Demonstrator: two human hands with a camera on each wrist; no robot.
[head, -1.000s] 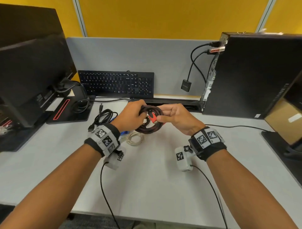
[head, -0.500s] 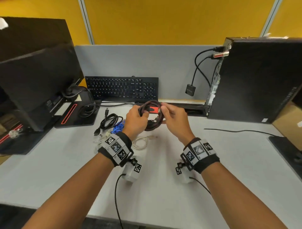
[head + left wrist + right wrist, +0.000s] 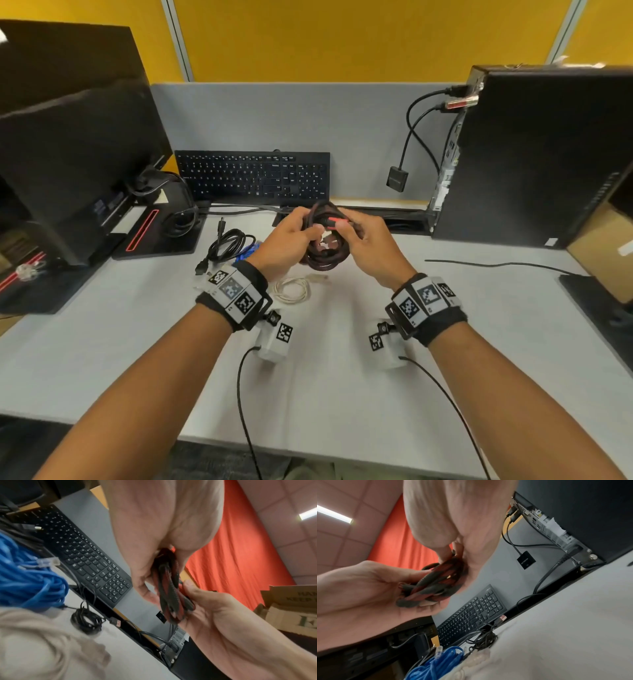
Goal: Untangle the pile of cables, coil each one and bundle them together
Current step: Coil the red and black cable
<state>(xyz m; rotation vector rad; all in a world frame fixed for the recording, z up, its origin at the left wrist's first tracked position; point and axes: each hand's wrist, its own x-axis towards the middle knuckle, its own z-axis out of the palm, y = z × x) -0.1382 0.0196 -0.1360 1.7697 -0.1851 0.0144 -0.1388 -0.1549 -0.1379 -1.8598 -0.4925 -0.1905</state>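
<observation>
A coiled red-and-black braided cable (image 3: pixel 325 246) (image 3: pixel 169 592) (image 3: pixel 436 584) is held in the air above the desk between both hands. My left hand (image 3: pixel 291 236) grips its left side, fingers curled round the loops. My right hand (image 3: pixel 363 236) holds the right side and pinches the cable's red plug (image 3: pixel 334 223) at the top. On the desk below lie a coiled beige cable (image 3: pixel 291 289), a blue network cable (image 3: pixel 248 251) (image 3: pixel 25 585) (image 3: pixel 436 664) and a coiled black cable (image 3: pixel 227 245) (image 3: pixel 85 622) (image 3: pixel 484 638).
A black keyboard (image 3: pixel 253 178) leans against the grey partition. A monitor (image 3: pixel 75 164) on its stand sits at the left, a black computer tower (image 3: pixel 534 154) with plugged-in cables at the right. A thin black wire (image 3: pixel 496 265) runs across the desk at the right.
Both hands have lifted the braided coil a little and turned it more upright. The right fingers have moved the red plug from the coil's middle to its top.
</observation>
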